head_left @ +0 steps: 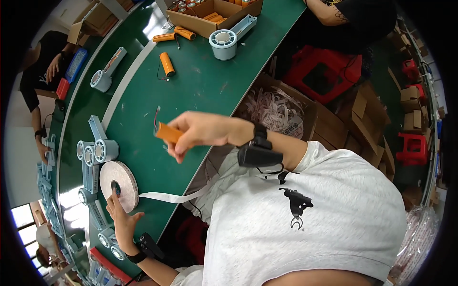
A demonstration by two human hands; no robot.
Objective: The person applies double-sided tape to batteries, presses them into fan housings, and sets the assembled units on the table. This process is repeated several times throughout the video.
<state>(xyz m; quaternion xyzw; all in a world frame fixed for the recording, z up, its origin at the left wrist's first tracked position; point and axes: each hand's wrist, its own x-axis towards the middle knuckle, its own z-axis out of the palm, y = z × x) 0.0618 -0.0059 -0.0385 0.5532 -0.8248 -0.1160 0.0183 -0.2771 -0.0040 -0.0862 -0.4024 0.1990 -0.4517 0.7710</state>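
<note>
Head view, orange wired cylinder (167,132), right grip (200,129) clasping it, left grip (123,223) spread

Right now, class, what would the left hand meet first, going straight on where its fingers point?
The left hand would likely meet the white tape roll first; exact contact is unclear.

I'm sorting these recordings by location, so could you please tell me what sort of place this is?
Probably a factory assembly line, judging by the matching pale-blue devices, cardboard box of orange cylinders and long green workbench.
</note>
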